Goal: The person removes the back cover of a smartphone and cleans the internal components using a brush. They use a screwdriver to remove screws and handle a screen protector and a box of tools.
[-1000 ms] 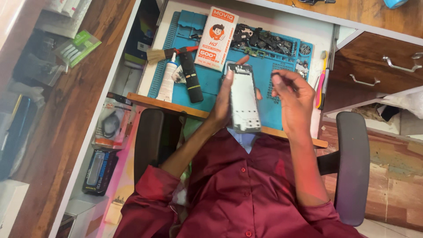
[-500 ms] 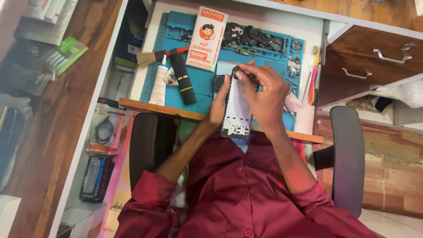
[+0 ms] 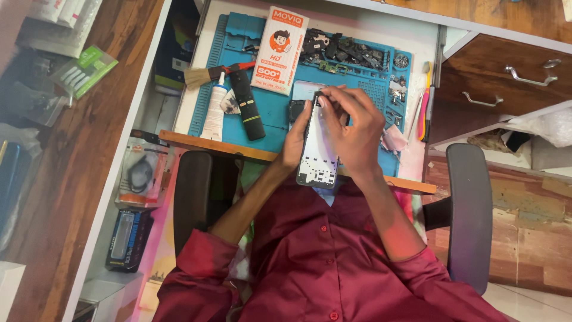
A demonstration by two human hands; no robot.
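While the left hand (image 3: 296, 138) kept a closed grip along the left edge of the phone frame (image 3: 319, 149), the right hand (image 3: 353, 128) curled over its far end, fingertips (image 3: 326, 98) pinched on the top corner. The frame was held just above the near edge of the desk (image 3: 411, 183), over the blue mat (image 3: 275, 113), tilted with its near end toward the person's chest. Judging from the pose, the step in hand was fine work at the frame's top end, either seating or lifting out a small part; whether anything sat between the fingertips was too small to tell. The next move would call for a steady left hand and a light, careful touch from the right, since the frame looked thin and easy to flex.

It was a long, flat piece, pale silvery white inside with a dark rim and small dark cut-outs near its near end; it looked like a stripped shell without screen or back.

On the mat to the left lay a black remote-shaped tool (image 3: 247, 105), a white glue tube (image 3: 214, 109) and a brush (image 3: 205, 74). A white and orange packet (image 3: 280, 50) lay at the far side, with a heap of dark loose parts (image 3: 345, 52) to its right. Drawers with metal handles (image 3: 527, 74) stood at the right.
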